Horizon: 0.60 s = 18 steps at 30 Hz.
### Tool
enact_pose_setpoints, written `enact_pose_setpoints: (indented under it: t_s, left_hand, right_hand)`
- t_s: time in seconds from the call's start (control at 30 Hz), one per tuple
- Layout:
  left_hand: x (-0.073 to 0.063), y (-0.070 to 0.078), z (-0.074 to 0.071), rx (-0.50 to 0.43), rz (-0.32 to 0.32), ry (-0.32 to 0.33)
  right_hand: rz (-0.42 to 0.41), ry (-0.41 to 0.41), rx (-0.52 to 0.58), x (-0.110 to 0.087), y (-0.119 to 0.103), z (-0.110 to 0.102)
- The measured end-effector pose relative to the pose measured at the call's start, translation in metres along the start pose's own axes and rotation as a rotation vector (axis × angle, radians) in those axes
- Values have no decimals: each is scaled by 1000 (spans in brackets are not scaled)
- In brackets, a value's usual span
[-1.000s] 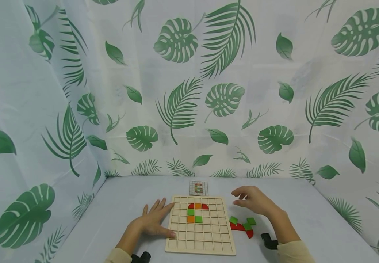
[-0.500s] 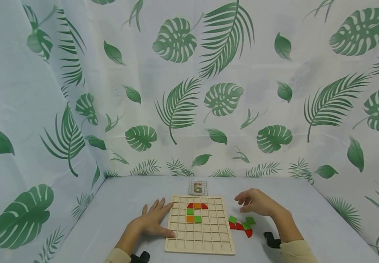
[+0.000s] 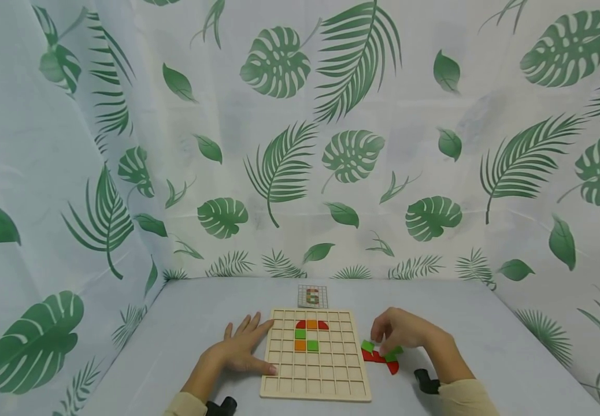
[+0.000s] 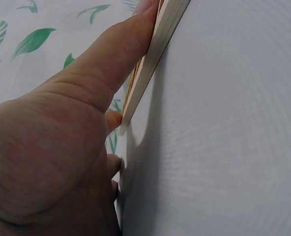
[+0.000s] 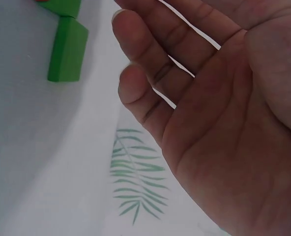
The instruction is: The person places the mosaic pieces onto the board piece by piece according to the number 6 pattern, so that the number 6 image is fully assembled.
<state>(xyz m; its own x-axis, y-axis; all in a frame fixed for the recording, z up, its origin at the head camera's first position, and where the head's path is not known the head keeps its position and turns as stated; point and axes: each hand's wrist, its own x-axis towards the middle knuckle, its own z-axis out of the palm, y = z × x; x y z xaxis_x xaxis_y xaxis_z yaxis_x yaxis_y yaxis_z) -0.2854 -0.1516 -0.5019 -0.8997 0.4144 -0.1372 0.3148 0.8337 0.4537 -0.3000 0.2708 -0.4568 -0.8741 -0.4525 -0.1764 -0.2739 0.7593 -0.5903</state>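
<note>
**Fingers (image 3: 264, 328) resting and bending about a gridded board (image 3: 333, 375)**

Thumb and forefinger of the left hand (image 3: 240, 351) are touching the board's left edge, the thumb near its near corner, the forefinger towards its far corner; these fingers are lying wide apart and gripping nothing. Those of the right hand (image 3: 403, 329) are bending downward, thumb and forefinger standing narrow; whether they are pinching a piece cannot be told, their tips being out of the right wrist view.

Beneath that hand, just beside the board's right edge, red loose pieces (image 3: 375, 357) and green loose pieces (image 3: 367, 346) are lying in a cluster on the tabletop (image 3: 211, 309). Within the board, one row is carrying a red piece (image 3: 301, 325), an orange piece (image 3: 312, 325) and a second red piece (image 3: 323, 325); a green square (image 3: 300, 334) is sitting below the left one, and an orange square (image 3: 300, 345) and another green square (image 3: 313, 345) are occupying the next row.

Between the board and the tabletop's far edge, a small card (image 3: 313, 296) is showing a coloured 6. Leaf-printed cloth (image 3: 300, 237) is hanging behind.
</note>
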Motion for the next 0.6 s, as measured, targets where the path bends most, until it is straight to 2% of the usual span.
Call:
enact_pose_setpoints:
  t_s: [0.17, 0.6]
  left_hand:
    - [-1, 1, -1, -12, -5, -3]
    - [-1, 1, -1, 7, -6, -6]
  right_hand:
    - [-6, -21, -21, 2, -1, 5]
    - [-8, -66, 35, 6, -5, 11]
